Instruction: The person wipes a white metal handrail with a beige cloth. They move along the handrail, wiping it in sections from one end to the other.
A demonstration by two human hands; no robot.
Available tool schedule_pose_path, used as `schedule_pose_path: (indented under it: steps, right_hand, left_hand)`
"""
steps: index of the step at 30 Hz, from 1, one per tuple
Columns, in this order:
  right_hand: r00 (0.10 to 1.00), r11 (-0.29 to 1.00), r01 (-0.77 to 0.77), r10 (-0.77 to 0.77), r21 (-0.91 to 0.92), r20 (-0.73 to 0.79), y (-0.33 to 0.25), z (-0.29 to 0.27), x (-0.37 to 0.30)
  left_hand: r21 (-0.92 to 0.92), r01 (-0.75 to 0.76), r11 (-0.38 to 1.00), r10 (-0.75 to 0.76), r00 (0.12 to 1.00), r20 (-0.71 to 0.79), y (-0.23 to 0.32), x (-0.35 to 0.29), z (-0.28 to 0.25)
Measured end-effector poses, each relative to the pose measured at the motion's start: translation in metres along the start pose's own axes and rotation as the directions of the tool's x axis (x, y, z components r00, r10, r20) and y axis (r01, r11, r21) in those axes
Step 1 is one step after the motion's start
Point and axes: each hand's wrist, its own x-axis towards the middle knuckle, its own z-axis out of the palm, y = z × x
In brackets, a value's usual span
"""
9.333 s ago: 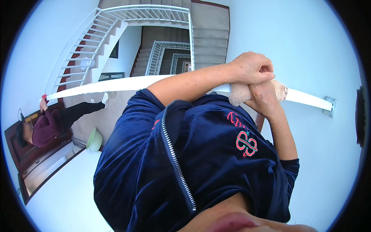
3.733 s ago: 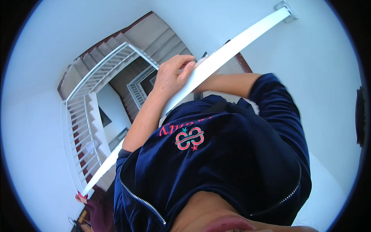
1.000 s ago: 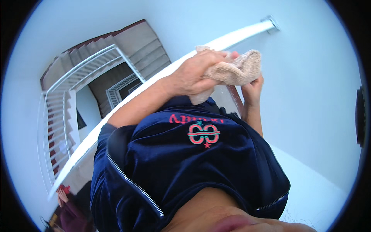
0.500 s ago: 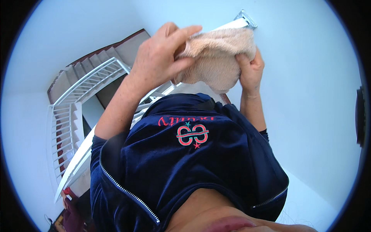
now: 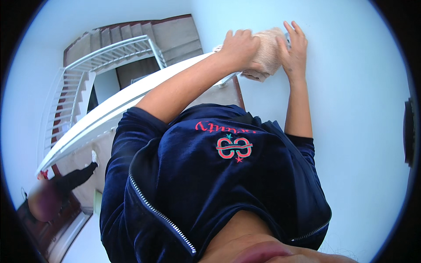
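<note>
A beige, fluffy cloth (image 5: pixel 269 50) is bunched over the far end of a white handrail (image 5: pixel 109 108), close to the wall. My left hand (image 5: pixel 240 49) presses down on its left side, fingers curled into the fabric. On the other side is my right hand (image 5: pixel 294 52), its fingers spread and pointing up, the thumb against or just beside the cloth's edge. Part of a metal wall bracket (image 5: pixel 288 38) shows between the cloth and my right hand. The cloth hides the rail's end.
A pale wall (image 5: pixel 351 109) rises on the right. Stairs (image 5: pixel 123 35) with white railings (image 5: pixel 109 49) lie at the far left. Below at the lower left, another person (image 5: pixel 48 201) in dark trousers is beside the handrail. A dark object (image 5: pixel 408 131) sits at the right rim.
The cloth, held up between both hands before, now rests over the rail's end. My left hand moved right and farther away; my right hand has opened its grip. More of the other person shows.
</note>
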Motion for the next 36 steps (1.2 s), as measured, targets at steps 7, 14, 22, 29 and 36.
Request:
schedule_pose_path:
  steps: [7,14,22,29,36]
  right_hand:
    - [0.959,0.842,-0.214,0.086,0.495,0.269,0.0,0.013,-0.001]
    - [0.969,0.916,-0.123,0.027,0.382,0.246,0.025,0.05,-0.01]
    - [0.816,0.974,0.192,-0.228,0.123,0.531,0.0,-0.028,0.022]
    - [0.536,0.966,0.228,-0.018,-0.125,0.844,-0.019,-0.031,0.047]
    - [0.497,0.981,0.19,-0.118,0.025,0.86,-0.008,-0.017,0.049]
  left_hand:
    - [-0.097,0.145,0.985,-0.129,0.98,0.151,0.031,0.045,-0.001]
    - [-0.103,0.139,0.985,-0.125,0.983,0.138,0.032,0.038,-0.001]
    - [-0.069,0.066,0.995,-0.051,0.978,0.201,0.033,0.039,-0.005]
    - [-0.089,0.124,0.988,-0.101,0.969,0.224,0.033,0.044,-0.001]
    - [-0.044,0.077,0.996,-0.062,0.962,0.266,0.026,0.047,0.005]
